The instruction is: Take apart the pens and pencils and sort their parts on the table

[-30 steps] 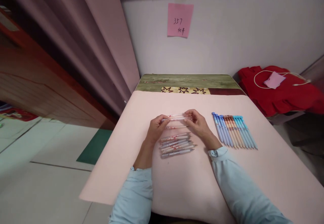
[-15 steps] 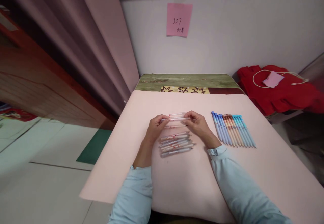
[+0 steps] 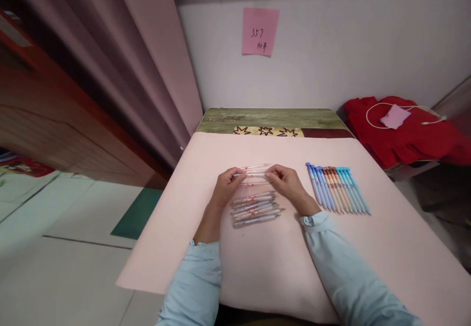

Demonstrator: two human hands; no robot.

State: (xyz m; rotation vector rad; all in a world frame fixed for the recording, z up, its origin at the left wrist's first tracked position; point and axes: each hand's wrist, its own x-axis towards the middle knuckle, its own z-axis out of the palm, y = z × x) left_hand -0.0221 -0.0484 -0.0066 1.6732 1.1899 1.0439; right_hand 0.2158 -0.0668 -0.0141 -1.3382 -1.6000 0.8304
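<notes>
My left hand (image 3: pixel 225 187) and my right hand (image 3: pixel 287 182) each pinch an end of a few clear pens with red print (image 3: pixel 253 172), held level just above the pink table cover (image 3: pixel 279 257). Another clear pen lies on the cover just below the held ones. A pile of several more clear pens (image 3: pixel 254 209) rests on the cover just in front of my hands. To the right of my right hand lies a tidy row of blue and brown pens (image 3: pixel 336 188), side by side.
The table's far end shows a green patterned cloth (image 3: pixel 272 119). A pink paper note (image 3: pixel 259 31) hangs on the wall behind. A red cloth with a white cable (image 3: pixel 405 129) sits to the right. A curtain (image 3: pixel 147 70) hangs at the left, beside open floor.
My right hand has slid a little to the left along the held pens. The piles on the table have not moved.
</notes>
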